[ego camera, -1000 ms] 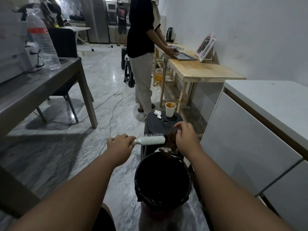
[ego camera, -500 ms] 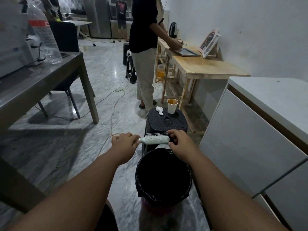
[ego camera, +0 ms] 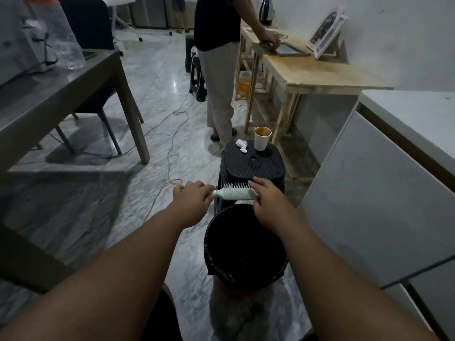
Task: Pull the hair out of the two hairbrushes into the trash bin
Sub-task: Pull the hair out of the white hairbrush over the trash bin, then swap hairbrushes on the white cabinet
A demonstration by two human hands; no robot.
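A white hairbrush is held level just above the far rim of the trash bin, bristles pointing up and away. My left hand is closed around its handle. My right hand grips the tip of the brush head, fingers curled over the bristles. The bin is lined with a black bag and stands on the floor right below my hands. No hair shows on the brush from here. Only one hairbrush is in view.
A black stool behind the bin carries a paper cup and a crumpled tissue. A person stands at a wooden table. White cabinet to the right, grey table to the left, cables on the floor.
A second ago my right hand was pulling a brown clump of hair off the brush tip. The clump is gone from view, and the hand has come back onto the brush head.
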